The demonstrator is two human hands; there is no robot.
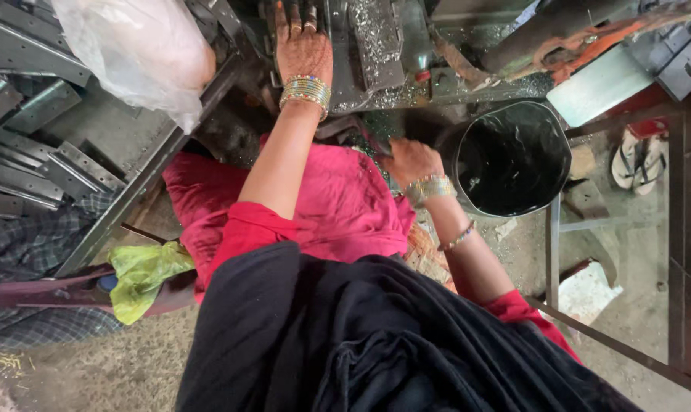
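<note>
My left hand (303,46) is stretched up to the machine (376,53) at top centre, palm down, fingers spread flat on its metal surface, not wrapped around anything; stacked bangles (306,91) on that wrist. The machine's plate is littered with metal shavings (368,30). My right hand (409,162) is lower, just beside the rim of the black bucket (513,156), fingers curled closed around a small dark piece (381,146) that pokes out toward the left; can't tell what the piece is. Bangles (431,188) on this wrist too, plus 1 thin bracelet (457,238) further up the forearm. The bucket sits on the floor right of that hand, dark glossy inside. Pink cloth (338,198) covers my lap under both arms, black drape (376,336) fills the bottom of the view. Upper left: a clear plastic bag (139,49) resting above a stack of grey metal channel parts (40,152) in a tray. Lower left: a yellow-green rag (143,275) on a dark bar. Far right: a pair of sandals (639,160) on the floor, well apart from the bucket, and a pale flat block (601,84) near the machine's orange-wrapped arm (582,42).
</note>
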